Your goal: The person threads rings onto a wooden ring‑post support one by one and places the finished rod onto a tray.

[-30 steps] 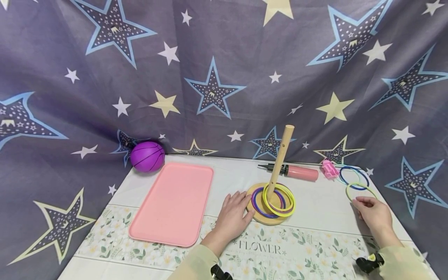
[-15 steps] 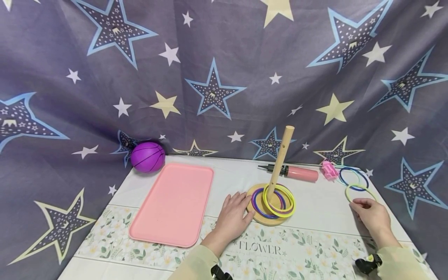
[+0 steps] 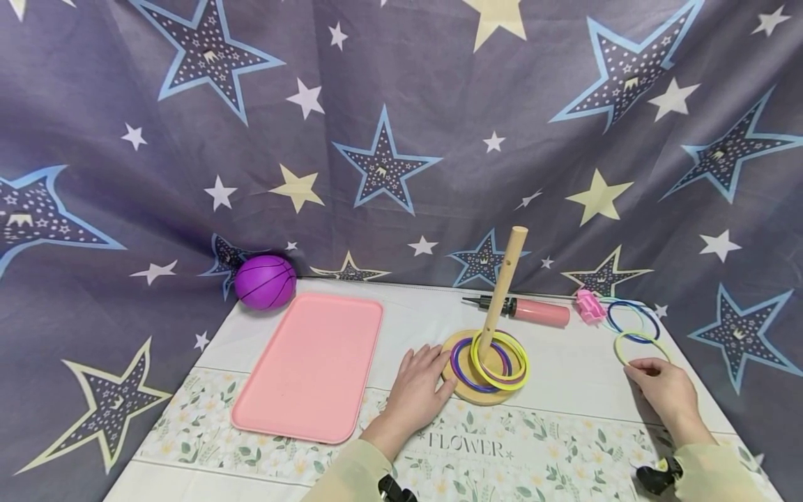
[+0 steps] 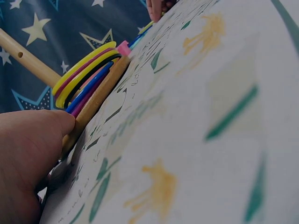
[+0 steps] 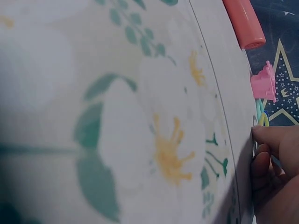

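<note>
1 thin, round, yellow-green ring (image 3: 616,346) in right grip (image 3: 668,392)

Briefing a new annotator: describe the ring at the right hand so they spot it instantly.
On the white table, go right from the tall wooden peg to the right hand. It pinches the yellow-green ring; colour sets this apart from the blue ring just behind.

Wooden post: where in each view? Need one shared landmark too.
Head: wooden post right of centre, slanting up to the right.
Left wrist: wooden post upper left, slanting in from the left edge.
Right wrist: not in it.
Landmark: pink toy, visible in all three.
</note>
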Tool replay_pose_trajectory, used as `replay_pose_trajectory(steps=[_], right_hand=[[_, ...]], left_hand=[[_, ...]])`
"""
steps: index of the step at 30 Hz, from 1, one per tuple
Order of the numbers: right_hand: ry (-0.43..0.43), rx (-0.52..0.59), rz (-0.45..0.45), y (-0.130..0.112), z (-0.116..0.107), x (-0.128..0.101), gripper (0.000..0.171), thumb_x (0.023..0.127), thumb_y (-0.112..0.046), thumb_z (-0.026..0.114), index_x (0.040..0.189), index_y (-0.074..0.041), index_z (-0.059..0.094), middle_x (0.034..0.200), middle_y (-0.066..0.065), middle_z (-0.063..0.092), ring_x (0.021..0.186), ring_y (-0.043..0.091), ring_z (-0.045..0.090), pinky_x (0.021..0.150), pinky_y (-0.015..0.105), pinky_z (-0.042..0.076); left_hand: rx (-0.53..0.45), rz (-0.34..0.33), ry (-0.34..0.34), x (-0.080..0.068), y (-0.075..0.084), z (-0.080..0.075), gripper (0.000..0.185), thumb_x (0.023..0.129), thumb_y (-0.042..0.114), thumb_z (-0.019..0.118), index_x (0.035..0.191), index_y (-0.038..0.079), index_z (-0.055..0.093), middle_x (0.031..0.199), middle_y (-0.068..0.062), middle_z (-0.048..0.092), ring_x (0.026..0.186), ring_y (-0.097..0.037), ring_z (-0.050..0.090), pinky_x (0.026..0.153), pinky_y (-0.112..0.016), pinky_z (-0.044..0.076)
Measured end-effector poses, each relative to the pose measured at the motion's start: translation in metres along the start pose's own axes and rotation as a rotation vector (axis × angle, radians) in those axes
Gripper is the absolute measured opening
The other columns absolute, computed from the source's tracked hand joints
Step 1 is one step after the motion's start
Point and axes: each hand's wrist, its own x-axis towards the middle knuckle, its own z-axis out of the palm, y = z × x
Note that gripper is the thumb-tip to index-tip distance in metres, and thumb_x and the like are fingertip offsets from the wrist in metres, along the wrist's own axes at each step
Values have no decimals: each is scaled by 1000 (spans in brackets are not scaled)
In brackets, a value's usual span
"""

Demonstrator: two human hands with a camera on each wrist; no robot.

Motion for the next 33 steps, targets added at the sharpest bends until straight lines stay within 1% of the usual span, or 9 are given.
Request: replay_pose_trajectory(steps=[7,22,33], right_hand=[[-7,0,20,0,-1,0,31,106,-20,73,116,9,75,94,13,75,71,16,63,56,29,49],[4,14,47,0,2,-3,30,107,-20,71,117,9,74,98,16,75,74,19,62,56,28,48],[6,11,49,0,1,-6,32,108,-22,71,117,8,74,102,18,74,79,21,62,56,27,48]], left_hand=[[-1,-2,-2,0,1,0,56,111,37,63,161,12,58,168,-13,52,159,-38,41,134,-61,21],[3,2,0,1,0,1,57,111,37,64,161,12,58,167,-13,52,159,-38,41,134,-61,21],[9,4,2,1,-1,2,56,111,38,64,161,13,59,167,-13,52,159,-38,42,134,-61,22]])
